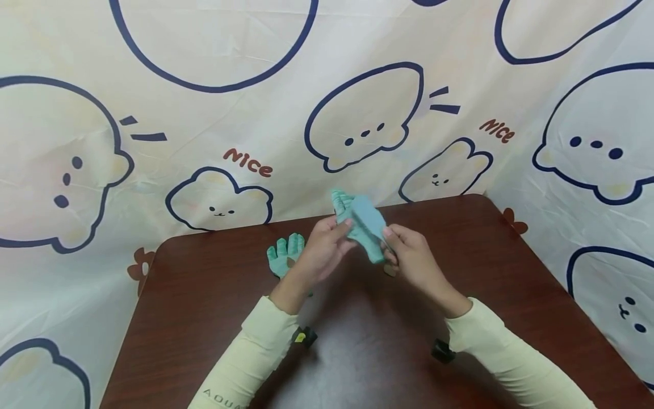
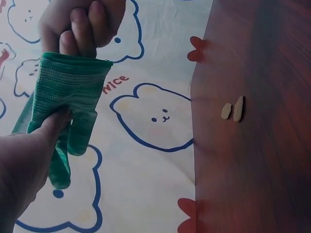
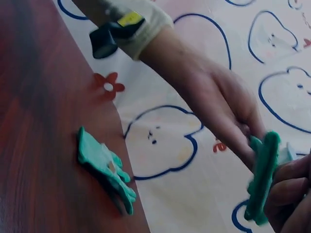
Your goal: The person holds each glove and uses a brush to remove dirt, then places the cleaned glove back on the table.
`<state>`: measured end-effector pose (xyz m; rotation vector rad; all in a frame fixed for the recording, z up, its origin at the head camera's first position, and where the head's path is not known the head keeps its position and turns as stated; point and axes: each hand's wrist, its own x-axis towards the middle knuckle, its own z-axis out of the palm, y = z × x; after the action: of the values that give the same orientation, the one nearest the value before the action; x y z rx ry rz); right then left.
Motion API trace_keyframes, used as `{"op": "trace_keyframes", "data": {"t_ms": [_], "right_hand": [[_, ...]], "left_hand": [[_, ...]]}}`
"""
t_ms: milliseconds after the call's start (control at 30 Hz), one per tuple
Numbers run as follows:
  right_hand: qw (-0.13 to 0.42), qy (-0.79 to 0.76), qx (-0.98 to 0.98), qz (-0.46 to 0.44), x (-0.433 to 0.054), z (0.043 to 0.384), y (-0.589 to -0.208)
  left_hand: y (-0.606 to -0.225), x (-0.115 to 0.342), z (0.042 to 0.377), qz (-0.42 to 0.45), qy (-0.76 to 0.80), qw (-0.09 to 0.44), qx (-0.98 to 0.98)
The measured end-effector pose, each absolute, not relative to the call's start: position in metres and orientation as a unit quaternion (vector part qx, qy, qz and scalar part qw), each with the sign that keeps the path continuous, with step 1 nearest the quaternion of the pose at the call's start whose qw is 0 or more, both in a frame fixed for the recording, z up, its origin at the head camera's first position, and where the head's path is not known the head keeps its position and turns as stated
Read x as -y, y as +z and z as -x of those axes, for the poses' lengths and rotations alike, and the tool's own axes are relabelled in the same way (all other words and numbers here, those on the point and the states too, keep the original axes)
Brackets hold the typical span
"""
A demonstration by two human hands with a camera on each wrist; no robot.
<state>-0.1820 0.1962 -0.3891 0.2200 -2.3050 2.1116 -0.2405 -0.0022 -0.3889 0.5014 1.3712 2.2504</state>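
Observation:
A green knit glove (image 1: 375, 253) is held up above the far part of the table, its fingers pointing away. My left hand (image 1: 327, 247) pinches it around the middle, thumb on the near face. My right hand (image 1: 411, 250) grips the cuff end, and in the left wrist view its curled fingers (image 2: 82, 31) meet the cuff edge. A flat light-blue area (image 1: 369, 216) covers part of the glove; whether it is a separate sheet or the glove's coating, I cannot tell. A second green glove (image 3: 99, 155) lies on the table beside my left hand, with a small brown piece (image 3: 112, 166) on it.
Two small tan pieces (image 2: 232, 110) lie on the dark wooden table (image 1: 214, 324), below my right hand. A printed cloth (image 1: 286, 113) with cartoon outlines hangs behind the table and along its sides. Dark wrist cameras (image 1: 443, 351) sit beneath both sleeves.

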Motion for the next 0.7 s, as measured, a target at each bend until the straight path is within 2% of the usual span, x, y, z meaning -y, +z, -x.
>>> {"op": "trace_keyframes", "data": {"t_ms": [100,367,700], "right_hand": [[-0.011,0.686,0.724,-0.070,-0.191,0.181,-0.388],[0.063,0.596,0.799,-0.046,-0.198,0.183,-0.387],[0.085,0.615,0.784,0.015,-0.229,0.194,-0.388]], "left_hand": [[-0.388,0.001,0.239,-0.191,0.813,0.226,-0.502],[-0.387,0.002,0.237,-0.169,0.824,0.222,-0.494],[-0.382,0.011,0.239,-0.138,0.848,0.208,-0.468]]}}
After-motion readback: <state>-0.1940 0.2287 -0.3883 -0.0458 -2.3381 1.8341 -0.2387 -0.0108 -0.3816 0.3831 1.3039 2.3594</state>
